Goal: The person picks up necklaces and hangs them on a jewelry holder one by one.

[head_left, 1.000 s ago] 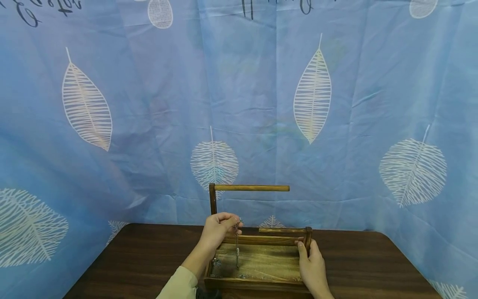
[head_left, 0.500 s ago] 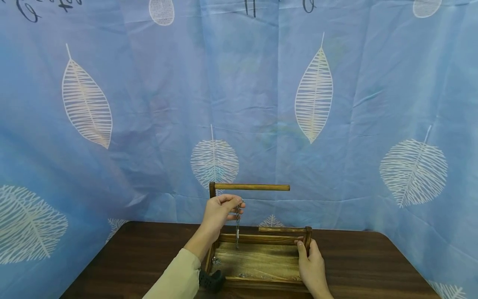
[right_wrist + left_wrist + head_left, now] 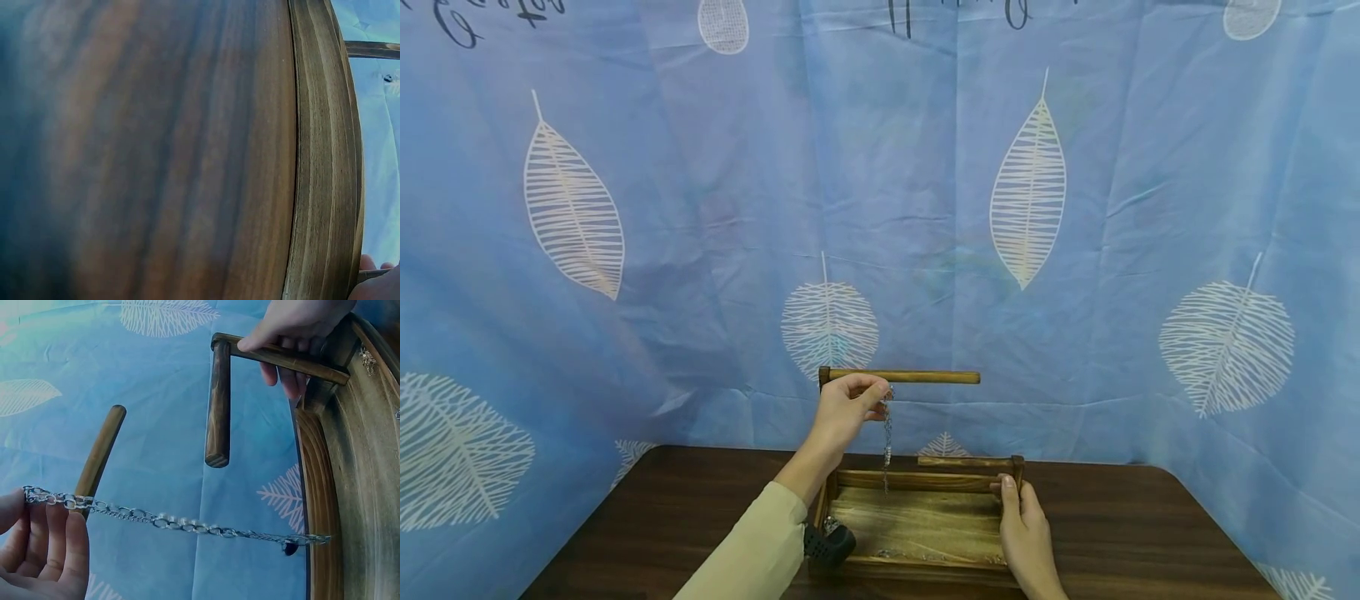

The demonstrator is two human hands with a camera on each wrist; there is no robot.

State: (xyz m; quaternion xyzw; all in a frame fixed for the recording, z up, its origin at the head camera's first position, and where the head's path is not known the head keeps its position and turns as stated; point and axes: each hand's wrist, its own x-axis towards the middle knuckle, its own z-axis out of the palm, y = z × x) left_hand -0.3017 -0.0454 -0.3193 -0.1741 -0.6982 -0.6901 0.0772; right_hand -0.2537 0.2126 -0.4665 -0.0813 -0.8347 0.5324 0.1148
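Observation:
My left hand (image 3: 844,407) pinches the top of a silver link chain (image 3: 164,521) between thumb and fingertips, the other fingers curled below. The chain hangs down in doubled strands, with pale pearl-like beads and a small dark charm. Its lower end reaches over the tray's back edge in the head view. The hand is just below the upper bar (image 3: 925,377) of a wooden jewelry stand, close to the bar's left half. At the stand's right side, my right hand (image 3: 1027,533) grips the short post (image 3: 284,358) that carries the lower bar (image 3: 962,461).
The stand's base is a shallow wooden tray (image 3: 917,564) on a dark brown table (image 3: 1120,525). Small metallic jewelry (image 3: 367,361) lies in the tray. A black wrist device (image 3: 830,546) overlaps its front left corner. Behind hangs a blue leaf-patterned cloth (image 3: 917,217).
My left hand has risen from over the tray to the upper bar, lifting the chain with it. The right hand keeps its hold on the post.

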